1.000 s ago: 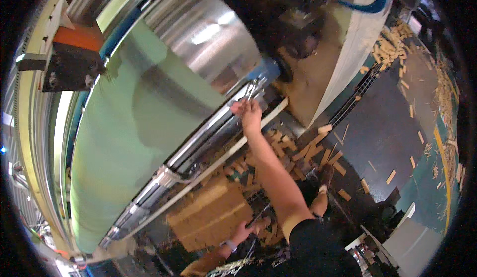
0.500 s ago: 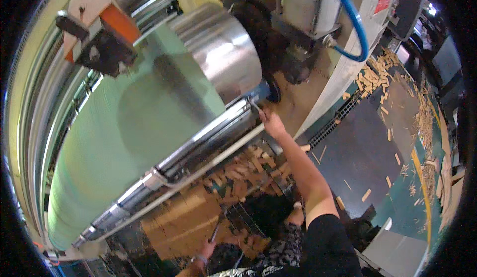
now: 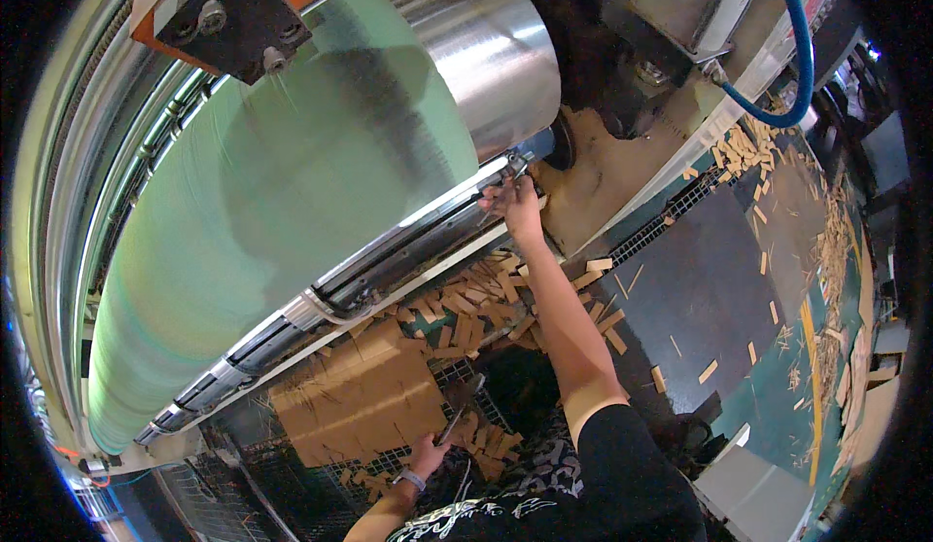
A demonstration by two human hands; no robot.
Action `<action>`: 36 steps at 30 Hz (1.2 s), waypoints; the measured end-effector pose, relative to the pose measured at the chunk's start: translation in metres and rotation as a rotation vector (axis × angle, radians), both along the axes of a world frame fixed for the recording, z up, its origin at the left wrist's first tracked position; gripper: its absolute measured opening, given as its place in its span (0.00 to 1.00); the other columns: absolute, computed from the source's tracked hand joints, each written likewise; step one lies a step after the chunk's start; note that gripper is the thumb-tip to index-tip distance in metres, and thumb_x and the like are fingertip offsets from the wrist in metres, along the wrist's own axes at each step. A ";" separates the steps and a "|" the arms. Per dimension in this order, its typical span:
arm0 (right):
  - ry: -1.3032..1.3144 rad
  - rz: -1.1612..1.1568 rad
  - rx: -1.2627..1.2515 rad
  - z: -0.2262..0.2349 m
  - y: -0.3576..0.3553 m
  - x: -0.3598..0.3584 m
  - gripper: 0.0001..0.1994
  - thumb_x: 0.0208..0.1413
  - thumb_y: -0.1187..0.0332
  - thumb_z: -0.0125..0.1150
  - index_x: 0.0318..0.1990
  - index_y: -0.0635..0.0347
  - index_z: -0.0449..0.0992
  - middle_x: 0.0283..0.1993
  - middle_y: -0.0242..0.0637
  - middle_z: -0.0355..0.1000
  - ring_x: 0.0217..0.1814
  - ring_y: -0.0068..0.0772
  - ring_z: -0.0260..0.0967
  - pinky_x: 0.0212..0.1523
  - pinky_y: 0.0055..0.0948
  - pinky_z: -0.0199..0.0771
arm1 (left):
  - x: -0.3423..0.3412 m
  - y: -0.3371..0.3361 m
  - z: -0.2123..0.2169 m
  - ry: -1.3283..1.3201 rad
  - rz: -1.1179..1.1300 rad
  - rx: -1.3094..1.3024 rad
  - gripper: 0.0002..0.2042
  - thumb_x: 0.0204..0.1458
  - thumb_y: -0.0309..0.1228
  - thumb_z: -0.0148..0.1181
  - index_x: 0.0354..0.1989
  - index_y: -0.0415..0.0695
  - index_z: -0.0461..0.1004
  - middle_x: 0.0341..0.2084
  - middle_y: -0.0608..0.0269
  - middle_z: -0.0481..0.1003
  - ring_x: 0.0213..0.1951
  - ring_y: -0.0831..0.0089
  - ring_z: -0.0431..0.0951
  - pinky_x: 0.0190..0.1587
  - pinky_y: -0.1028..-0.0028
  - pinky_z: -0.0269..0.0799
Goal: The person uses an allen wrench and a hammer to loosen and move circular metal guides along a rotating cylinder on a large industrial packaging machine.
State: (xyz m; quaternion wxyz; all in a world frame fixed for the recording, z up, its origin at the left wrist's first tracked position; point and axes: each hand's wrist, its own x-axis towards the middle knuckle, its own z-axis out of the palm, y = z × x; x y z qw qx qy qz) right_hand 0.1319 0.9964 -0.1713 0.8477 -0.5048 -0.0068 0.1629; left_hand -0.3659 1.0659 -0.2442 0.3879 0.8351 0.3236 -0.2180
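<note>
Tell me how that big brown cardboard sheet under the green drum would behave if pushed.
The cardboard sheet looks flat, thin and creased, so probably light and bendy. It lies on metal grating among offcuts, so it would likely slide, snagging occasionally.

The person wears a black short-sleeved top whose sleeve ends above the elbow of the bare right arm, leaving the forearm and the right hand (image 3: 518,208) uncovered. Across the chest of the top, beside that sleeve, runs a white swirling printed pattern. The left hand (image 3: 425,456) is also bare, and a pale band circles the left wrist just below it. No gloves cover either hand.
</note>
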 end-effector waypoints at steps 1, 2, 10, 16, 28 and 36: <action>0.012 0.004 0.002 0.005 0.002 0.000 0.10 0.62 0.66 0.28 0.41 0.59 0.57 0.31 0.41 0.68 0.28 0.36 0.71 0.27 0.28 0.72 | -0.008 0.003 -0.005 0.013 -0.016 0.050 0.21 0.41 0.41 0.61 0.37 0.35 0.70 0.34 0.43 0.72 0.38 0.49 0.72 0.40 0.60 0.67; 0.023 0.009 0.004 0.009 0.004 -0.001 0.10 0.62 0.66 0.28 0.42 0.59 0.56 0.31 0.41 0.68 0.28 0.36 0.72 0.26 0.28 0.72 | -0.016 0.006 -0.009 0.025 -0.032 0.099 0.21 0.40 0.41 0.61 0.38 0.36 0.70 0.34 0.44 0.72 0.38 0.49 0.72 0.41 0.60 0.67; 0.052 -0.025 -0.009 0.009 0.014 -0.003 0.08 0.58 0.76 0.34 0.44 0.59 0.53 0.33 0.44 0.69 0.29 0.39 0.73 0.24 0.28 0.71 | -0.047 0.042 -0.019 0.271 0.080 0.127 0.22 0.40 0.41 0.61 0.41 0.39 0.71 0.34 0.44 0.73 0.38 0.48 0.72 0.42 0.60 0.67; 0.175 -0.115 0.285 0.031 0.029 0.000 0.08 0.61 0.68 0.35 0.40 0.65 0.56 0.35 0.49 0.71 0.33 0.42 0.73 0.33 0.32 0.77 | -0.062 0.064 -0.044 0.251 0.406 -0.121 0.18 0.41 0.38 0.60 0.38 0.39 0.72 0.29 0.51 0.75 0.33 0.52 0.74 0.37 0.64 0.69; 0.246 -0.296 0.533 0.028 0.057 0.003 0.07 0.61 0.67 0.36 0.31 0.56 0.55 0.20 0.30 0.57 0.18 0.26 0.56 0.20 0.29 0.65 | -0.031 0.019 -0.015 0.237 0.084 0.204 0.21 0.40 0.42 0.61 0.35 0.35 0.71 0.28 0.42 0.73 0.33 0.48 0.74 0.36 0.59 0.69; 0.317 -0.269 0.458 0.025 0.058 0.009 0.09 0.61 0.63 0.38 0.29 0.53 0.55 0.17 0.29 0.52 0.14 0.26 0.48 0.14 0.29 0.57 | -0.029 0.008 -0.008 0.124 0.025 0.117 0.20 0.42 0.40 0.61 0.35 0.35 0.69 0.24 0.41 0.72 0.31 0.47 0.73 0.32 0.57 0.68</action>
